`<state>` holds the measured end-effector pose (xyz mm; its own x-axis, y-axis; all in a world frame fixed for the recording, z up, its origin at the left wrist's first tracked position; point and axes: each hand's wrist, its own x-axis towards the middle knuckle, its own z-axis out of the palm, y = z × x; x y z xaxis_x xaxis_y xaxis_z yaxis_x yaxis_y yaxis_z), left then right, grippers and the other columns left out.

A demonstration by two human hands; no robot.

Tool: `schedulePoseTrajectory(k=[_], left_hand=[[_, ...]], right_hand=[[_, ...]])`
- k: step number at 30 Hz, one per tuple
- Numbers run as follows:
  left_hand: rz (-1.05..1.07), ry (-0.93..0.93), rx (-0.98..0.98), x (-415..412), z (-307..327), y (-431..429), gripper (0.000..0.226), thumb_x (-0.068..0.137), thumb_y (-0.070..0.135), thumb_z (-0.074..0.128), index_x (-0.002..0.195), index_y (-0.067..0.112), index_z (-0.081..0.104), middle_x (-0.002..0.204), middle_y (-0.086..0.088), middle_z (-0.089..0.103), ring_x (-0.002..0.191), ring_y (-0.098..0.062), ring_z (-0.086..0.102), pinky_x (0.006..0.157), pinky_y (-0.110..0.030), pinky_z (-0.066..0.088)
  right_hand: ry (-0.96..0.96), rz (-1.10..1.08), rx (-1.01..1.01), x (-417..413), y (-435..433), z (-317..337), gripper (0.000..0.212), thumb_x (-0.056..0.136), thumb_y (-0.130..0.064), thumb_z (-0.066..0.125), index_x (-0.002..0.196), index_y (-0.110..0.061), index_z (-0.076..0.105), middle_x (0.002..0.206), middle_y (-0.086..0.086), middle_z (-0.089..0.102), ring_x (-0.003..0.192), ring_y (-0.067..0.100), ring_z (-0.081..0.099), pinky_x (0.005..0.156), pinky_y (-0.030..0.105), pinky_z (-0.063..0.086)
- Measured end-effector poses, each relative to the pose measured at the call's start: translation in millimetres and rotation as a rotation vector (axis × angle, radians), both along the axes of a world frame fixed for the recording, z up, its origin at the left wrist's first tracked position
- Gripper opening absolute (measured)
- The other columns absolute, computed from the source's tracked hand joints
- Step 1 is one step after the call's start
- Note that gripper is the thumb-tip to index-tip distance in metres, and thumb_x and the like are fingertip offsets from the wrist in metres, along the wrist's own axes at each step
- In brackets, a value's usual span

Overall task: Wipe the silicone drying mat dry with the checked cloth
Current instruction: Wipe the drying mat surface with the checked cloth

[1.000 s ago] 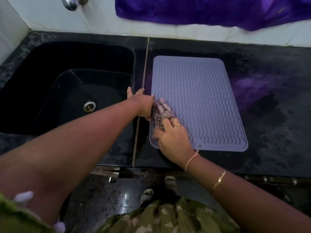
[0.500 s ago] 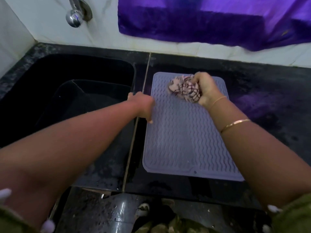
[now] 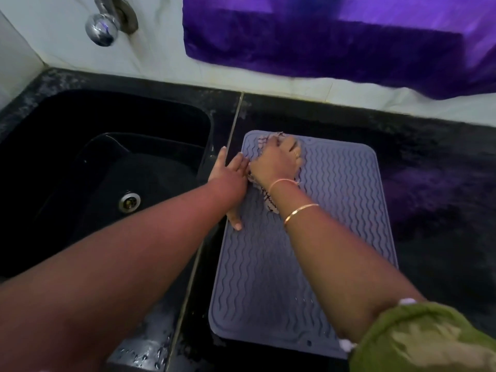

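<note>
A grey-lilac silicone drying mat (image 3: 335, 210) with wavy ridges lies flat on the black counter, right of the sink. My right hand (image 3: 276, 162) presses the bunched checked cloth (image 3: 268, 202) onto the mat's far left corner; the cloth shows above the fingers and trails below the wrist. My left hand (image 3: 230, 178) rests flat with fingers apart on the mat's left edge, thumb on the mat, touching the right hand. A few water drops show near the mat's front.
A black sink (image 3: 107, 167) with a metal drain (image 3: 129, 201) lies to the left. A chrome tap (image 3: 103, 25) sticks out of the white wall. Purple fabric (image 3: 335, 41) hangs over the back wall. Black counter (image 3: 434, 200) stretches right of the mat.
My right hand carried the cloth from the mat's near left corner up to its far edge, then left into the far left corner. My left hand has stayed on the mat's left edge.
</note>
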<state>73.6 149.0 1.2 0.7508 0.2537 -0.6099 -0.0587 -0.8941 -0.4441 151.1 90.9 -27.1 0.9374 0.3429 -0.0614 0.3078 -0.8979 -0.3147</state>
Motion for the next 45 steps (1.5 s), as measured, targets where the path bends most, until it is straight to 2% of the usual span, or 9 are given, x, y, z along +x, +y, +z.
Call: schedulePoseTrajectory(k=[5,8,11,18,23,28,31,37,45], left_hand=[[-0.043,0.020,-0.007,4,1,2,0.138,0.056,0.081,0.063,0.154,0.010,-0.002,0.161,-0.011,-0.004,0.146,-0.031,-0.018,0.113,-0.060,-0.009],[-0.007,-0.042,-0.035,1,0,6,0.150,0.051,0.081,0.066,0.149,0.000,-0.014,0.159,-0.014,-0.011,0.147,-0.028,-0.014,0.116,-0.055,-0.006],[-0.003,-0.061,-0.084,-3,-2,11,0.153,0.049,0.083,0.063,0.148,0.000,-0.017,0.159,-0.014,-0.015,0.147,-0.028,-0.014,0.117,-0.053,-0.007],[-0.044,-0.087,-0.152,0,-3,17,0.157,0.044,0.086,0.063,0.148,-0.002,-0.015,0.159,-0.016,-0.011,0.148,-0.028,-0.008,0.120,-0.044,-0.006],[-0.088,-0.118,-0.173,-1,-2,22,0.158,0.041,0.090,0.059,0.149,-0.001,-0.011,0.160,-0.015,-0.006,0.148,-0.028,-0.004,0.119,-0.039,-0.006],[-0.087,-0.123,-0.169,0,-3,22,0.156,0.043,0.088,0.061,0.150,0.000,-0.011,0.160,-0.015,-0.006,0.148,-0.028,-0.004,0.119,-0.040,-0.005],[-0.088,-0.112,-0.164,-1,-5,24,0.156,0.044,0.090,0.058,0.149,0.000,-0.015,0.159,-0.015,-0.010,0.148,-0.028,-0.009,0.120,-0.042,-0.005],[-0.091,-0.109,-0.156,-1,-5,25,0.156,0.043,0.092,0.054,0.149,0.001,-0.016,0.159,-0.014,-0.012,0.148,-0.027,-0.009,0.120,-0.044,-0.006],[-0.116,-0.123,-0.142,-2,-7,27,0.150,0.050,0.091,0.052,0.149,0.001,-0.016,0.159,-0.014,-0.012,0.147,-0.027,-0.010,0.120,-0.043,-0.006]], right_hand=[[-0.195,0.547,-0.063,11,3,0,0.050,0.089,-0.022,0.055,0.137,-0.015,0.043,0.145,0.012,0.033,0.133,0.033,0.030,0.107,0.042,0.031],[-0.120,0.392,-0.121,37,-21,8,0.060,0.082,-0.024,0.068,0.136,-0.020,0.044,0.135,0.013,0.040,0.122,0.034,0.041,0.097,0.043,0.040],[0.027,0.136,-0.104,68,-43,16,0.053,0.087,-0.024,0.063,0.134,-0.014,0.040,0.132,0.019,0.042,0.119,0.039,0.045,0.093,0.048,0.044],[-0.017,0.042,-0.028,56,-22,5,0.054,0.093,-0.044,0.048,0.135,-0.011,0.037,0.132,0.020,0.042,0.119,0.039,0.046,0.092,0.045,0.044],[-0.064,0.273,-0.091,11,-32,10,0.049,0.088,-0.020,0.057,0.135,-0.018,0.043,0.128,0.016,0.044,0.113,0.033,0.050,0.092,0.041,0.044],[-0.031,0.541,-0.077,-36,-72,5,0.046,0.092,-0.021,0.049,0.137,-0.022,0.043,0.118,0.014,0.046,0.102,0.033,0.054,0.081,0.038,0.047],[0.019,0.461,0.054,-23,-72,5,0.040,0.092,-0.019,0.048,0.131,-0.027,0.049,0.116,0.009,0.049,0.102,0.028,0.054,0.080,0.035,0.045],[-0.075,0.138,0.011,26,-19,0,0.046,0.090,-0.020,0.052,0.134,-0.021,0.042,0.131,0.016,0.043,0.117,0.034,0.048,0.091,0.044,0.047],[0.093,0.583,-0.009,-73,-72,1,0.038,0.089,-0.026,0.050,0.127,-0.022,0.045,0.112,0.013,0.050,0.094,0.035,0.057,0.069,0.034,0.043]])
